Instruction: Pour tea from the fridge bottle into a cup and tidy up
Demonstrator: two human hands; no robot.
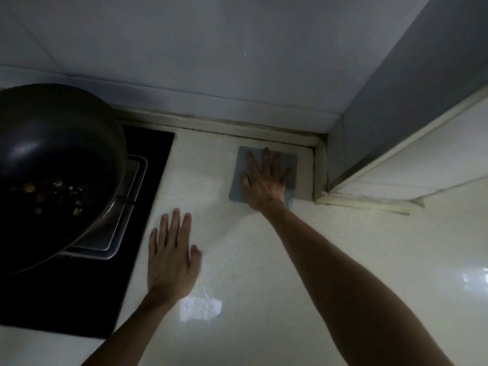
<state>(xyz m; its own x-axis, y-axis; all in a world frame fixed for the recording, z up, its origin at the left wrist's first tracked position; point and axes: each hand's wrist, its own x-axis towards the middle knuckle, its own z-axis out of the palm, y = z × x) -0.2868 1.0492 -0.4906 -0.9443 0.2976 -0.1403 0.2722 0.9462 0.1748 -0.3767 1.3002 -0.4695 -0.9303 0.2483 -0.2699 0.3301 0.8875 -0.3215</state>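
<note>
A dim kitchen: pale countertop [264, 286], white tiled wall [184, 48], black hob [79, 299] bearing a dark wok [52, 154].

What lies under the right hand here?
A flat grey-blue cloth on the pale counter. The right hand covers its middle, so anything there is hidden.

Cloth: I see only the borders of the grey cloth [241, 162]; the right hand [264, 183] lies flat over its middle.
Wok [52, 154]: cut off by the left edge; I cannot identify the bits inside.
Tray [116, 228]: largely hidden under the wok.
Hob [66, 299]: runs off the left edge.
Left hand [170, 262]: blurred along its thumb side; contact with the counter [264, 260] I cannot confirm.
</note>
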